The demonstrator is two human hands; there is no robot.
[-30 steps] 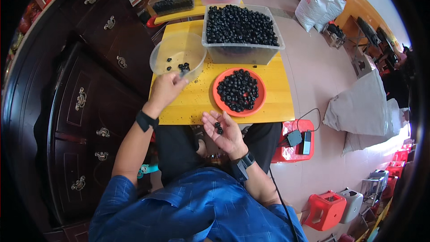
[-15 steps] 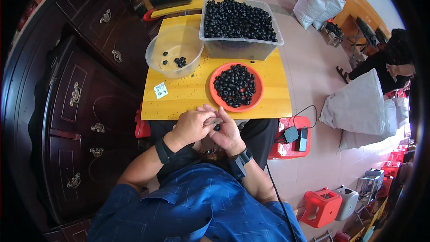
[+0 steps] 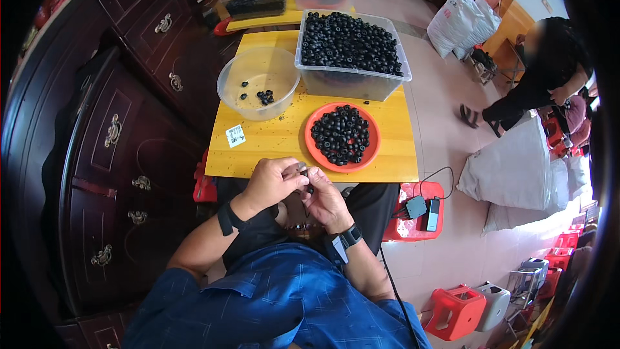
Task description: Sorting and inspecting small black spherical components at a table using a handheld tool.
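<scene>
Just off the near edge of the yellow table (image 3: 258,165), both my hands meet in front of my lap. My left hand (image 3: 270,184) is closed in a pinch on a small thin greyish piece (image 3: 301,167), whose kind I cannot make out. My right hand (image 3: 328,205) is closed on a small black round part (image 3: 310,189), mostly hidden by the fingers. Close ahead, an orange-red plate (image 3: 314,154) holds many black ring-shaped parts (image 3: 340,134). A round clear tub (image 3: 229,94) with several such parts stands at the left.
A large clear bin (image 3: 349,83) heaped with black parts stands at the table's far right. A white label (image 3: 235,136) lies at left. Dark drawers (image 3: 123,155) rise on my left. On the right are a red stool (image 3: 413,229) with electronics, white sacks (image 3: 507,161) and a person (image 3: 549,71).
My hands have turned slightly, and the fingertips now meet around the small black part. The view has shifted a little. The person at right has come further into view.
</scene>
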